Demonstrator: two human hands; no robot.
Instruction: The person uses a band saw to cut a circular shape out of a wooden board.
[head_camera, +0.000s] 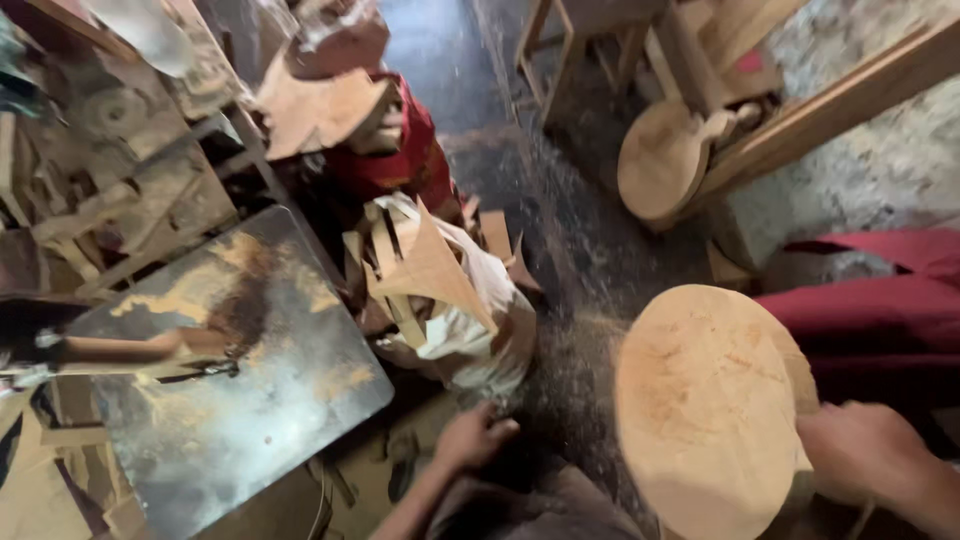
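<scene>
The round, pale wooden board (708, 405), dusted with sawdust, stands tilted on edge at lower right. The right hand (868, 452) grasps its right rim. Left of the board, the left hand (473, 437) hangs low with fingers loosely curled, holding nothing. With only one edge gripped, the board could tip or roll toward the white sack of wood offcuts (455, 320) left of it. Beyond the sack lies a scuffed grey metal saw table (250, 400); dark, sawdust-strewn floor (570, 230) runs behind the board.
</scene>
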